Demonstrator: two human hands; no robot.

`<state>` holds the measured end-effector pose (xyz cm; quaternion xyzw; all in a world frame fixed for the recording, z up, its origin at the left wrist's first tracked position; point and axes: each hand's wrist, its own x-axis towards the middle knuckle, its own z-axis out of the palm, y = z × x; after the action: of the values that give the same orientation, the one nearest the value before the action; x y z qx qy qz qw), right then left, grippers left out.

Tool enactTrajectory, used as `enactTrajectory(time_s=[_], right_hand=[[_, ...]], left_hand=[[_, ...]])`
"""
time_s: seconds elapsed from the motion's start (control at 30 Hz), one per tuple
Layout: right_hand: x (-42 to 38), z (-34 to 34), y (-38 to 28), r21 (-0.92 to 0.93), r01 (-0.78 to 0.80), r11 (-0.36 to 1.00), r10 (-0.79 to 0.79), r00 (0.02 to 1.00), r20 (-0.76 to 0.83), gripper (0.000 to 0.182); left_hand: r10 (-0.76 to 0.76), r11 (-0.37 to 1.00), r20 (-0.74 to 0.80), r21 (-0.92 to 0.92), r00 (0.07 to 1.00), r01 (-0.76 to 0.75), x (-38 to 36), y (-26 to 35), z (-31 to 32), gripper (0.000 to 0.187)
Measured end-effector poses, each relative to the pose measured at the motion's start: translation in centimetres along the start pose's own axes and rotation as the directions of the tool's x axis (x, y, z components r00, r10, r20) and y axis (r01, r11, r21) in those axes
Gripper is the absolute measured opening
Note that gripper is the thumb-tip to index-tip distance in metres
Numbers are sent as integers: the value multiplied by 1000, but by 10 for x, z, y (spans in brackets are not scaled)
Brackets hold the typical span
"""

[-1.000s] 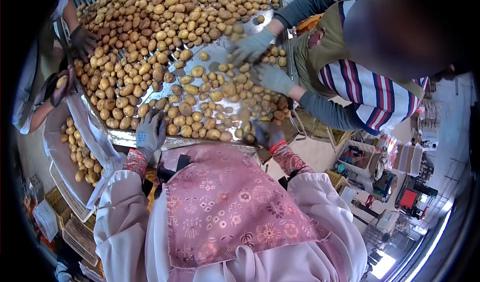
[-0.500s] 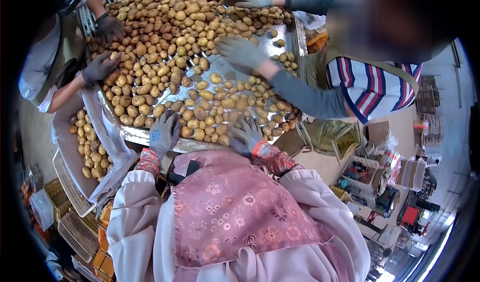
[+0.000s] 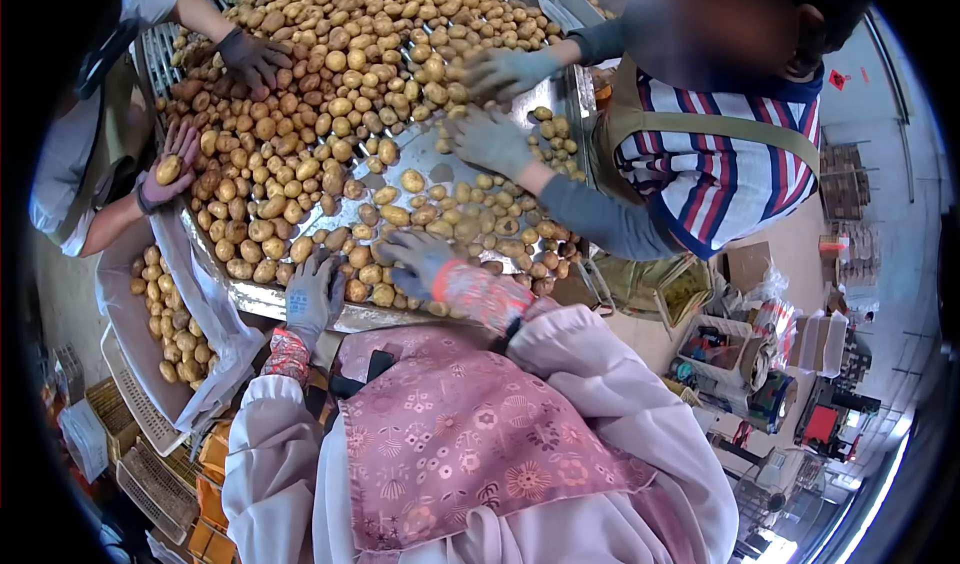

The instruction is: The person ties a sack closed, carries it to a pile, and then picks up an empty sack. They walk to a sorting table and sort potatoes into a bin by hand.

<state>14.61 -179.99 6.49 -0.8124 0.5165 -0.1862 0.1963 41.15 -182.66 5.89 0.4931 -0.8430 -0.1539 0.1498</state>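
Potatoes cover a metal sorting table in front of me. My left hand, in a grey glove, lies at the table's near edge with its fingers stretched toward the closest potatoes. No potato shows in it. Further right, my right hand reaches over the near potatoes, palm down, its gloved fingers apart and pointing left. Its fingertips are close to or touching potatoes; the underside of the palm is hidden.
Across to the right, a co-worker's gloved hands rest among the potatoes. At left, another person's hand holds a potato. A lined crate with potatoes stands at my left; a green bag lies right of the table.
My right hand has swept left across the near potatoes; my left hand has barely shifted. The left person's lower hand has turned palm up with a potato. The view has shifted slightly.
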Motion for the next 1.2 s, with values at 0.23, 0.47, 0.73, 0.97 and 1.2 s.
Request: enactTrajectory(time_s=[0.23, 0.47, 0.73, 0.97, 1.2], right_hand=[[15, -4, 71, -261, -50, 964, 73, 994, 78, 62], [-79, -25, 96, -208, -270, 940, 231, 954, -191, 65], [-193, -27, 104, -318, -468, 824, 432, 884, -180, 54], [-171, -52, 186, -142, -749, 647, 645, 637, -422, 57], [-38, 4, 94, -54, -802, 595, 792, 597, -131, 92]], left_hand=[[-24, 1000, 43, -5, 999, 24, 4, -2, 6, 35], [-76, 936, -316, 305, 946, 177, 38, -52, 11, 72], [-511, 809, 52, 367, 858, 459, 128, -81, -10, 84], [-387, 903, 217, 284, 896, 322, 121, -27, -21, 87], [-115, 991, 410, 110, 905, 75, 86, 50, 0, 75]])
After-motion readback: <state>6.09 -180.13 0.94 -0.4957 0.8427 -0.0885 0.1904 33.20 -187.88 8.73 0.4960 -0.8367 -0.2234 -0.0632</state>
